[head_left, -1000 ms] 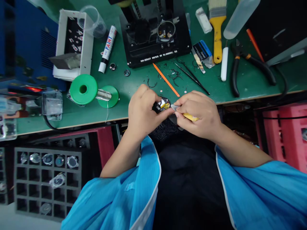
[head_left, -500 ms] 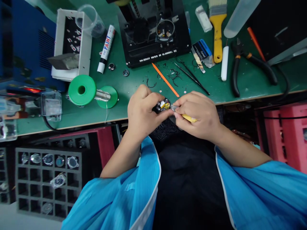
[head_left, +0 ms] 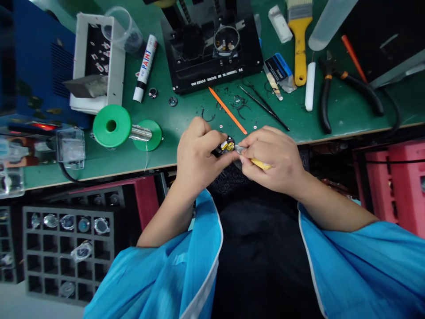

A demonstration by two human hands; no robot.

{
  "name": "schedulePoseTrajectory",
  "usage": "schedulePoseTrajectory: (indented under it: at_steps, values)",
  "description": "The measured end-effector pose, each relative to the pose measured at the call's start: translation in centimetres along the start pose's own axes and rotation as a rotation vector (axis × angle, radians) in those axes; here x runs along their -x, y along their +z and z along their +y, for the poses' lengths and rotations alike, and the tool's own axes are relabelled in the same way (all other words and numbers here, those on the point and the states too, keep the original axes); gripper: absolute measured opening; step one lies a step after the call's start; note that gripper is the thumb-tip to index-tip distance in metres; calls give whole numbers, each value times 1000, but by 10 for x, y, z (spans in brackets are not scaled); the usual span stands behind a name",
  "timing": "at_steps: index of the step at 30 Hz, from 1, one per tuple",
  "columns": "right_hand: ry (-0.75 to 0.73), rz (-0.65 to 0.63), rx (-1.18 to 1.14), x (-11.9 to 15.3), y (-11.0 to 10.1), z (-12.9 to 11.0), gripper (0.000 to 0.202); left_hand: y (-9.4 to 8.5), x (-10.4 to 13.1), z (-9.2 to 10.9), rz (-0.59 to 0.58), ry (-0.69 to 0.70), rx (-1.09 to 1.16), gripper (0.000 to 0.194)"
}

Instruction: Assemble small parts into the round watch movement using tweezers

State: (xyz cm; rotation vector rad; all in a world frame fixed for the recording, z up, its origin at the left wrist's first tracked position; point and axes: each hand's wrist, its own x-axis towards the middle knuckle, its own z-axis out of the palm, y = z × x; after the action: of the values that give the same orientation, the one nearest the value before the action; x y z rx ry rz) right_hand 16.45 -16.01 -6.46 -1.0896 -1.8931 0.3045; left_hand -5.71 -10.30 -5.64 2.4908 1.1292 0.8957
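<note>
Between the thumb and fingers of my left hand (head_left: 201,150) is a small round device (head_left: 227,145), dark-rimmed with yellow and silver parts showing, like an opened watch body. My right hand (head_left: 274,155) is closed around a small blade tool with a yellow handle (head_left: 261,164). Its grey metal blade (head_left: 238,149) meets the device's right edge, close to my left thumb tip. Both hands are held at the bench's front edge. Just beyond them lie an orange stick (head_left: 227,110), black tweezers (head_left: 264,108) and curly black scraps (head_left: 239,103).
A black machine base (head_left: 212,66) stands at the back. To the left are a green solder spool (head_left: 112,126), a paint marker (head_left: 145,68) and a white box (head_left: 116,71). Pliers (head_left: 327,95) and a yellow brush (head_left: 300,53) lie right. A grey foam tray (head_left: 68,230) sits below left.
The view has shifted slightly, so the bench items appear a little further left. Both hands keep the same grip, with the blade still against the device's edge.
</note>
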Motion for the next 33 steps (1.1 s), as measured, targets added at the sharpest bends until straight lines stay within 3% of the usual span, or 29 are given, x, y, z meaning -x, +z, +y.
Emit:
schedulePoseTrajectory:
  at_steps: [9, 18, 24, 33]
  values:
    - [11, 15, 24, 2, 3, -1, 20, 1, -1, 0, 25, 11, 62, 28]
    - [10, 15, 38, 1, 2, -2, 21, -1, 0, -1, -24, -53, 86, 30]
    - [64, -31, 47, 1, 1, -3, 21, -2, -2, 1, -17, -24, 18, 28]
    - [28, 5, 40, 0, 2, -3, 23, -1, -1, 1, -29, -25, 5, 28]
